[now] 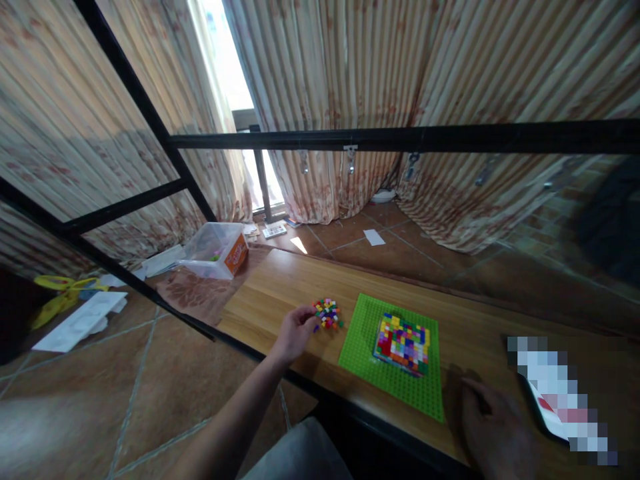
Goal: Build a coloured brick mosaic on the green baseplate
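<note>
At the table's (280, 287) near edge, head view.

- Left hand (295, 330) is out at the bricks (327, 313), a small loose pile at its fingertips on the far side. The fingers are loosely curled. Whether they pinch a brick I cannot tell, as it is too small to see.
- One purple brick (316, 328) lies just beside the fingertips, apart from the pile.
- Right of the pile is a green plate (365, 347), with a many-coloured block (403, 343) built on it.
- Right hand (493, 417) rests on the table just past the plate's near right corner. Its fingers are loosely bent and nothing shows in it.

Judgement: the pick likely goes best with thumb and forefinger on one outlying brick, taken from above so the pile does not scatter. The right hand is well placed to steady the plate.
</note>
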A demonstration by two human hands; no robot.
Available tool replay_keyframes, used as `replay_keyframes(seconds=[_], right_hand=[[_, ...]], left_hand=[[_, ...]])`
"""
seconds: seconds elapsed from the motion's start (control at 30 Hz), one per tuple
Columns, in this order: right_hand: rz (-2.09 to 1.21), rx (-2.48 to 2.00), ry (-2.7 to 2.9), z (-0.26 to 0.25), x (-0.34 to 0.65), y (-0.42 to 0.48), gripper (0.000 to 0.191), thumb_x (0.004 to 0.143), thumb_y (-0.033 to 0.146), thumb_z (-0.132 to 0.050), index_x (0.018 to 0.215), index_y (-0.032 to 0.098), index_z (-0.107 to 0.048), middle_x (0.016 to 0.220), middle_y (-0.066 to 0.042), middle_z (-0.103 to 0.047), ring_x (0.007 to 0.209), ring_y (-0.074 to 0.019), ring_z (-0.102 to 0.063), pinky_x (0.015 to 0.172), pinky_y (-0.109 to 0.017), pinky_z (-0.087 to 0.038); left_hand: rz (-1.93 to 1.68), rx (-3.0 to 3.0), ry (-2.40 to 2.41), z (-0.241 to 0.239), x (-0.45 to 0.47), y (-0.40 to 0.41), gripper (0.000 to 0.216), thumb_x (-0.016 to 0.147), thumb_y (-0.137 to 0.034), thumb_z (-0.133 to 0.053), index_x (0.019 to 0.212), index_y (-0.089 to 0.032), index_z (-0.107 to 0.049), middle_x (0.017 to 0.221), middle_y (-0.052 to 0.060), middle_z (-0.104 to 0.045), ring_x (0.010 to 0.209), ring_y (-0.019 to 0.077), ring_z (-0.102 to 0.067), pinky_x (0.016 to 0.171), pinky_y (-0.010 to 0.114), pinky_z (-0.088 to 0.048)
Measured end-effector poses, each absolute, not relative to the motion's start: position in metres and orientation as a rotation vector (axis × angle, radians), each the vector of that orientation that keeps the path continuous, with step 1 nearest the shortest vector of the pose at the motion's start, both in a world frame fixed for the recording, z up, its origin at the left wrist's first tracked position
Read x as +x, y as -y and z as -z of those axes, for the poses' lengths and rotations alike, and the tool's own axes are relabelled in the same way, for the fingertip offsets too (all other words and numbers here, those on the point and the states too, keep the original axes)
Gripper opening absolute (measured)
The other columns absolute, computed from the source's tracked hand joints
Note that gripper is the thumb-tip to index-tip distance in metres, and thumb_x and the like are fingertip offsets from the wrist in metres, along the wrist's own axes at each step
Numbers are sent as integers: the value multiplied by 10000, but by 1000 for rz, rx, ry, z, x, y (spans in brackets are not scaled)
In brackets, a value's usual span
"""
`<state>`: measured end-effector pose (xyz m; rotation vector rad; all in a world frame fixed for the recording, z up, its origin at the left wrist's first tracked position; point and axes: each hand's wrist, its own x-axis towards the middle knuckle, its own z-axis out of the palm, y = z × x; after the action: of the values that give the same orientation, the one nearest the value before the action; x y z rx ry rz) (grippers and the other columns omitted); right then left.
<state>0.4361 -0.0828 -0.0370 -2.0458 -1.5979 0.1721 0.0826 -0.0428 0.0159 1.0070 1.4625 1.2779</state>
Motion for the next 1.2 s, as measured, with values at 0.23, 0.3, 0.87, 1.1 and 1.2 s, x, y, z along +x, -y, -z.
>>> replay_keyframes(seconds=[0.23,0.3,0.87,1.1,1.2], right_hand=[[-138,-2041,1595,39,436,83,412,861,444,-387,966,199,-701,1093,-133,-656,786,-266,-625,610,-373,-456],[-146,-2069,1595,40,437,83,410,856,450,-394,964,203,-704,1091,-125,-656,812,-273,-626,614,-370,-455],[-161,-2061,1573,35,434,84,424,859,447,-386,969,184,-700,1085,-118,-650,765,-236,-604,651,-365,-460],[-142,-2061,1628,38,437,82,427,851,444,-388,965,183,-705,1054,-110,-656,773,-238,-602,626,-350,-445],[-134,-2045,1628,39,437,83,430,847,445,-383,962,180,-702,1040,-117,-655,822,-260,-606,637,-358,-444]], left_hand=[[-1230,443,-1179,-19,74,58,312,614,-240,-770,894,-123,-696,736,28,-676,569,72,-552,575,195,-411],[-1248,428,-1154,-21,72,61,296,619,-252,-784,865,-122,-684,733,27,-670,569,67,-552,569,186,-409],[-1288,927,-1547,-11,78,51,144,700,-289,-634,642,-157,-622,548,-44,-504,507,80,-419,518,211,-307],[-640,1814,-2094,-17,77,40,170,823,-171,-529,703,-195,-648,676,12,-615,654,152,-558,649,256,-391],[-580,1844,-2121,-18,77,35,142,815,-160,-552,720,-198,-650,752,39,-647,744,179,-597,709,271,-419]])
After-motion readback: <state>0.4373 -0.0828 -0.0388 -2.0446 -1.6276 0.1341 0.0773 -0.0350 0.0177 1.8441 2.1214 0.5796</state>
